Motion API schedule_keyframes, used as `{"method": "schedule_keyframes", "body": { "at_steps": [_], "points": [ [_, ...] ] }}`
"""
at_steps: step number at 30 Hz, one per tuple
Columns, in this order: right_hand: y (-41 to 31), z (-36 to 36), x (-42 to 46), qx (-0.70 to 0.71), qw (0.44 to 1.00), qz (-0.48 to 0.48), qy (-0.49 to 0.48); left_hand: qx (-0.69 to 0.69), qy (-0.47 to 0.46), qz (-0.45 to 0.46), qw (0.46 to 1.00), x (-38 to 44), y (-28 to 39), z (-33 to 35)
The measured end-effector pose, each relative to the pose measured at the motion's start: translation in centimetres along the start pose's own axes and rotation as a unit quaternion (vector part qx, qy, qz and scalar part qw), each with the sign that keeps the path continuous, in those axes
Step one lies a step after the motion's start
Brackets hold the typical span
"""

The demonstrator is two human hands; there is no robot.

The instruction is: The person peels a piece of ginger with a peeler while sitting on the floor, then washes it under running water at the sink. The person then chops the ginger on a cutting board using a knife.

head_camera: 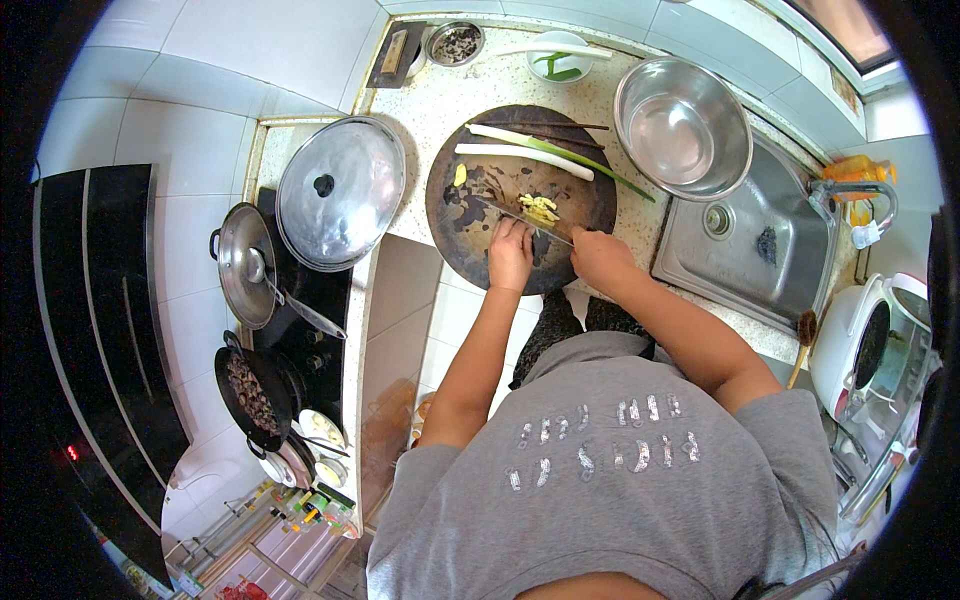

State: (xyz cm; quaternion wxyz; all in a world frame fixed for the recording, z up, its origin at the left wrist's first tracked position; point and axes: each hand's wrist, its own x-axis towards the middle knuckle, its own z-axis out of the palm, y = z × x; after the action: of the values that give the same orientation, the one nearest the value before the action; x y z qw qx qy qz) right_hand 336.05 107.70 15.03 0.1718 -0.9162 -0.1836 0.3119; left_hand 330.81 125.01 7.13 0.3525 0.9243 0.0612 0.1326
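My right hand (602,259) grips the handle of a kitchen knife (536,223), whose blade slants up and left across a round, dark-stained cutting board (465,247). Close against the blade's near side are the bent fingers of my left hand (512,251). What lies under those fingertips is hidden. Just beyond the blade sits a small pile of cut yellow pieces (540,206), probably ginger or garlic. One more yellow piece (460,175) lies at the board's left. Farther back are a white scallion stalk (525,160), a white-and-green scallion (555,152) and dark chopsticks (547,135).
A steel basin (679,131) overlaps the sink (750,255) at right. Left are a large domed lid (337,195), a lidded pan (244,281) with a ladle (311,315) across it, and a wok of dark food (255,390). Behind stands a white bowl (551,67) with scallion pieces.
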Motion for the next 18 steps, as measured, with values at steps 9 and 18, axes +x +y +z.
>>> {"method": "schedule_keyframes", "body": {
  "at_steps": [9,18],
  "points": [
    [-1.0,-1.1,-1.2,0.011,1.0,-0.004,-0.002,0.008,0.016,-0.003,1.0,-0.3,-0.2,0.1],
    [-0.1,-0.4,0.0,0.036,0.999,-0.027,0.013,-0.047,0.024,0.006,0.999,-0.3,-0.6,-0.1]
  ]
}}
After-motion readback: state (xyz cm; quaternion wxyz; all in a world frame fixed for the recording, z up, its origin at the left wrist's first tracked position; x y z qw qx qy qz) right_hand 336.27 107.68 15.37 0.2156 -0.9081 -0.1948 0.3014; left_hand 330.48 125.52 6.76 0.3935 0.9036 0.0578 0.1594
